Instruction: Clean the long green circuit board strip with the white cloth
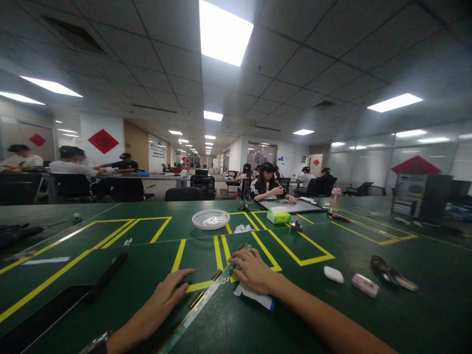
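Note:
A long, narrow green circuit board (201, 309) lies slanted on the green table, running from the bottom edge up to my right hand. My right hand (254, 270) has its fingers bent over the board's far end; the fingertips are partly hidden. My left hand (160, 300) rests just left of the board, fingers stretched forward, with nothing in it. Dark, gold-edged connector pieces (195, 300) show along the board's left side. Beneath my right palm is a flat white strip with a blue end (258, 297), looking like a ribbon cable.
Ahead stand a white plastic basket (211, 220) and a green tissue pack (279, 216). A long black panel (47, 319) lies at left. A white case (334, 274), a pink-and-white box (365, 285) and a screwdriver (338, 217) lie right. Across the table sits a person (271, 187).

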A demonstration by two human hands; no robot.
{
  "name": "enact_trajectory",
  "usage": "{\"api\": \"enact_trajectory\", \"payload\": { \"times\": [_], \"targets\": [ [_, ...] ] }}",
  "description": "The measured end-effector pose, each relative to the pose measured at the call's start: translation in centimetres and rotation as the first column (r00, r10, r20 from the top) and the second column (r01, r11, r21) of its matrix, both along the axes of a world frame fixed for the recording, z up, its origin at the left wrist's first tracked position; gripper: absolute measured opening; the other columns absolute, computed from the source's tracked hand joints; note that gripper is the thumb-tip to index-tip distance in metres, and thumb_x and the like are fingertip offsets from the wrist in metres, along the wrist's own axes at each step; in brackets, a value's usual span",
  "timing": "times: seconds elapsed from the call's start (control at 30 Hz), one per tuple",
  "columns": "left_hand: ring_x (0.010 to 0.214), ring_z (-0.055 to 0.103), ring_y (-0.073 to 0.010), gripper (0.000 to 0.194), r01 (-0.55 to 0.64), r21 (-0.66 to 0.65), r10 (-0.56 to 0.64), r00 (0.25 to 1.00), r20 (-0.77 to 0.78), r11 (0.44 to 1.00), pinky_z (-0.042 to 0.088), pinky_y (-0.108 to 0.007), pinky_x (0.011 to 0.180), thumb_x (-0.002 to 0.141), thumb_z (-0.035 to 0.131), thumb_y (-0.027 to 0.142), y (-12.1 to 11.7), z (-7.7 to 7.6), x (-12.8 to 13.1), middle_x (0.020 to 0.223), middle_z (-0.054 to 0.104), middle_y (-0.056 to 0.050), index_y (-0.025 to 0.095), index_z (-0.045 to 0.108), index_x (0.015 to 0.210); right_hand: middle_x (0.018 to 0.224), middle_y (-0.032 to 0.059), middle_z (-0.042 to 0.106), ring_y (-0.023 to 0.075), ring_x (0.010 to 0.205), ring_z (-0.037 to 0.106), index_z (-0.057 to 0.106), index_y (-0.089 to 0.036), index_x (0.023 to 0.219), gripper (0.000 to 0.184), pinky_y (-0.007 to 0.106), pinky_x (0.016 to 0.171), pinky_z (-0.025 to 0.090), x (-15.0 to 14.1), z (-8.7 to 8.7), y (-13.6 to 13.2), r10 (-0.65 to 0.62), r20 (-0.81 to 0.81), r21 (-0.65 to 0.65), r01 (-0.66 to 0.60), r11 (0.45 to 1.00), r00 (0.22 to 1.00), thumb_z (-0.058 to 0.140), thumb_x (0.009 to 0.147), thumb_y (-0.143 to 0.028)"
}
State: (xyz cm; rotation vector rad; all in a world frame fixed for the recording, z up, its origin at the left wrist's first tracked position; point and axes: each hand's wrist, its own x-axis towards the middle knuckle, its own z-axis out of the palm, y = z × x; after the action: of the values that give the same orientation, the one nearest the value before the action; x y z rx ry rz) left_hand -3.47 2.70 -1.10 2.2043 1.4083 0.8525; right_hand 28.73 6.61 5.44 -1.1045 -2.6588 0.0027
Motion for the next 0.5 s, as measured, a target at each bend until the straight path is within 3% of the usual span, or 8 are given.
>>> {"api": "enact_trajectory", "payload": {
  "times": [0.1,0.17,0.3,0.5],
  "targets": [
    [0.133,0.046,-0.0277,0.046,-0.003,-0.001,0.003,1.000,0.016,1.000,0.035,-0.050,0.113,0.103,0.032,0.049,0.1,-0.1,0.0,0.143,0.051,-0.005,0.029,0.049,0.141,0.129,0.0140,0.060,0.0290,0.121,0.051,0.055,-0.022,0.135,0.045,0.055,0.105,0.027,-0.7,-0.2,-0.4,-0.048,0.016,0.009,0.048,0.999,0.999,0.033,0.102,-0.043],
    [0.131,0.048,-0.0271,0.045,-0.008,0.021,0.008,1.000,0.019,1.000,0.037,-0.049,0.112,0.103,0.033,0.047,0.1,-0.1,0.0,0.141,0.053,-0.005,0.029,0.051,0.139,0.125,0.0140,0.062,0.0294,0.118,0.053,0.058,-0.023,0.132,0.046,0.055,0.103,0.027,-1.2,-0.3,-0.8,-0.011,0.053,-0.014,0.011,1.000,0.999,0.034,0.101,-0.046],
    [0.129,0.049,-0.0279,0.043,0.014,0.091,-0.011,0.999,-0.033,0.996,0.039,-0.048,0.110,0.101,0.039,0.044,-0.1,0.1,0.2,0.140,0.053,-0.008,0.026,0.051,0.138,0.131,0.0117,0.060,0.0272,0.121,0.052,0.057,-0.025,0.132,0.042,0.054,0.108,0.021,-2.3,-0.2,-2.2,0.175,0.050,-0.060,-0.172,0.983,0.983,0.037,0.101,-0.045],
    [0.138,0.039,-0.0304,0.055,0.196,0.149,-0.148,0.947,-0.284,0.969,0.032,-0.049,0.113,0.097,0.052,0.050,-1.6,1.3,0.9,0.151,0.042,-0.008,0.029,0.040,0.146,0.143,0.0071,0.052,0.0225,0.135,0.041,0.044,-0.028,0.143,0.045,0.045,0.113,0.019,-4.7,-0.2,-5.2,0.473,0.055,-0.079,-0.468,0.880,0.880,0.045,0.100,-0.041]
  ]
}}
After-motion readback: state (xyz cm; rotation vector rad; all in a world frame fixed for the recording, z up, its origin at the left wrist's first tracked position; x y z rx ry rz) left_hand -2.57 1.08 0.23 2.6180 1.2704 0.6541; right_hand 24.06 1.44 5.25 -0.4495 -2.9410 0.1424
